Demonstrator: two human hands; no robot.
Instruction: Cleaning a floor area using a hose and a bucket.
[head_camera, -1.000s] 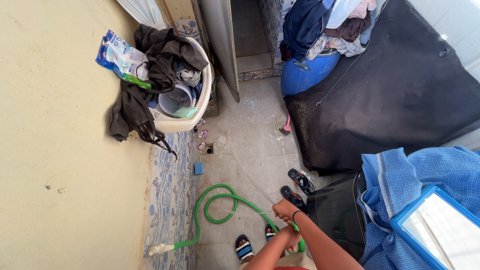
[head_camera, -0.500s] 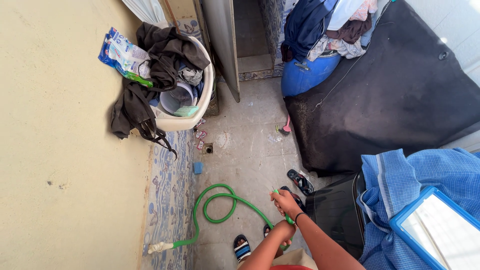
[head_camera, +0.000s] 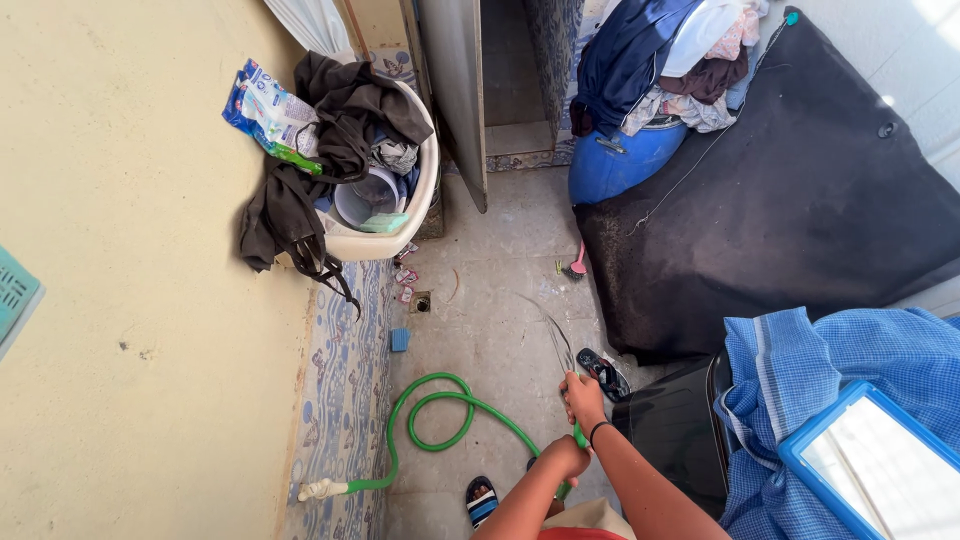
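A green hose (head_camera: 440, 420) loops over the wet concrete floor from a white fitting (head_camera: 320, 490) low on the tiled wall. Both hands grip it near its free end. My right hand (head_camera: 583, 395), a dark band on its wrist, holds the tip. My left hand (head_camera: 565, 458) clasps the hose just below. A thin jet of water (head_camera: 550, 330) arcs from the tip toward the floor drain (head_camera: 422, 302). A dark sandal (head_camera: 605, 372) lies beside my right hand.
A cream tub (head_camera: 415, 215) stuffed with dark clothes and a blue-white packet (head_camera: 270, 110) stands by the yellow wall. A blue barrel (head_camera: 620, 165) heaped with clothes, a black sheet (head_camera: 800, 200), a blue checked cloth (head_camera: 830, 400), a pink brush (head_camera: 578, 262).
Both hands have risen a little with the hose end, and a jet of water now shoots from its tip. The hose loop has shifted slightly.
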